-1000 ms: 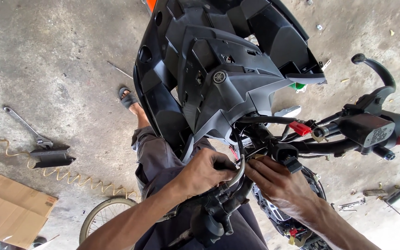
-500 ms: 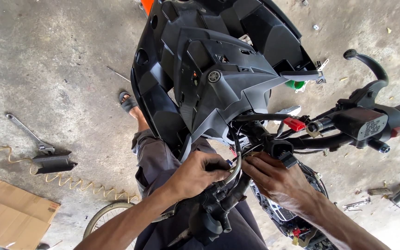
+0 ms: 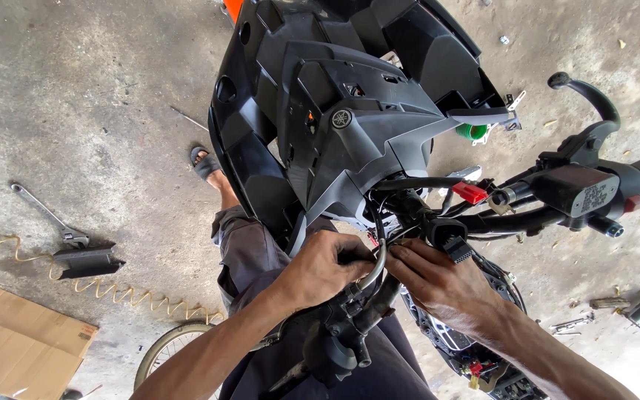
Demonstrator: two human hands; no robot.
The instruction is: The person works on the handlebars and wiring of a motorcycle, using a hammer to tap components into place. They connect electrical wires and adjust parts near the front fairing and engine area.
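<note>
Grey concrete floor (image 3: 112, 89) lies under a scooter's black front panel (image 3: 335, 111), tilted up over the handlebar (image 3: 579, 192). Below the panel, the left hand (image 3: 320, 267) is curled around a grey cable (image 3: 375, 263), fingers pinching it. The right hand (image 3: 438, 285) has its fingertips closed on the black wiring (image 3: 409, 222) just beside it (the exact wire cannot be told). An adjustable wrench (image 3: 46, 216) lies well apart, near flat cardboard (image 3: 16, 341).
</note>
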